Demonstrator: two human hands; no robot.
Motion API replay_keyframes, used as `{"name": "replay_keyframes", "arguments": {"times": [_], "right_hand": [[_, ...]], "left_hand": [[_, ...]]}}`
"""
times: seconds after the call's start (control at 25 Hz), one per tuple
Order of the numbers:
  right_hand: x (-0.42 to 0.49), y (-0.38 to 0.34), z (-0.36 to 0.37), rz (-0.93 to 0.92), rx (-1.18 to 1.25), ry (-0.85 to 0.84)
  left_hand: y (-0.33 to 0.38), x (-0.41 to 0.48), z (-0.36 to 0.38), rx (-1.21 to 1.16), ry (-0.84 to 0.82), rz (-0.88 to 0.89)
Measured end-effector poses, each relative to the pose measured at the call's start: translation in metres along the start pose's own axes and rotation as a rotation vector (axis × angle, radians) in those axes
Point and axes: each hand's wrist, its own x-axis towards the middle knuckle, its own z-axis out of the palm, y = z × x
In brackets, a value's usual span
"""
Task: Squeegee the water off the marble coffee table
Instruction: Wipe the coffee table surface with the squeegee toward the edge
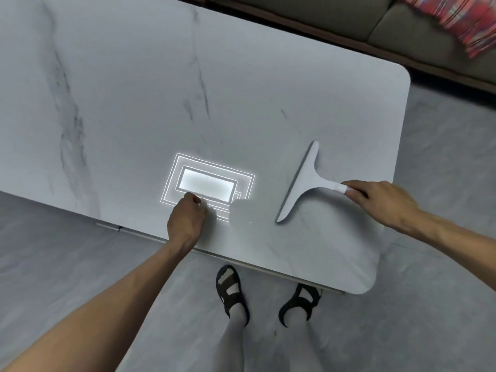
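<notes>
Head view, looking down at a pale grey-veined marble table (268, 89) w/ rounded corners; person stands at its near edge. A white T-shaped squeegee (303, 183) lies flat on the table toward the right edge. Its blade runs roughly far-to-near and its handle points at the right edge.

R hand (375, 200) grasps the tip of the handle, fingers curled round it, arm coming in over the right edge. L hand (185, 221) is clenched, knuckles resting on the table just inside the near edge; nothing visible in it. A bright ceiling-light reflection (206, 185) sits on the marble just beyond the L hand. A blurred patch lies beside that hand; can't tell what it is. No water can be made out.

Handling, as a guess: squeegee looks light, stiff plastic w/ prob. a soft rubber blade edge. Wet marble is slick, so it should glide easily. Best held further up the handle, nearer the blade, for even pressure. The tip grip looks weak and may let the blade tilt or skip.
</notes>
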Motion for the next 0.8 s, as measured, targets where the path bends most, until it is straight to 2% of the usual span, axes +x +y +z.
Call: {"name": "replay_keyframes", "arguments": {"times": [0.12,0.28,0.48,0.64,0.8], "right_hand": [[0.014,-0.068,0.008,-0.135,0.068,-0.017],[0.036,-0.194,0.049,-0.390,0.126,-0.106],[0.055,-0.309,0.090,-0.600,0.071,-0.209],[0.056,-0.321,0.099,-0.585,0.064,-0.238],[0.034,-0.258,0.095,-0.509,0.094,-0.179]], "left_hand": [[-0.026,0.003,-0.014,-0.057,0.081,-0.098],[-0.061,0.010,-0.034,-0.136,0.206,-0.230],[-0.093,0.013,-0.052,-0.200,0.213,-0.316],[-0.098,0.009,-0.052,-0.189,0.149,-0.297],[-0.079,0.002,-0.041,-0.122,0.086,-0.190]]}}
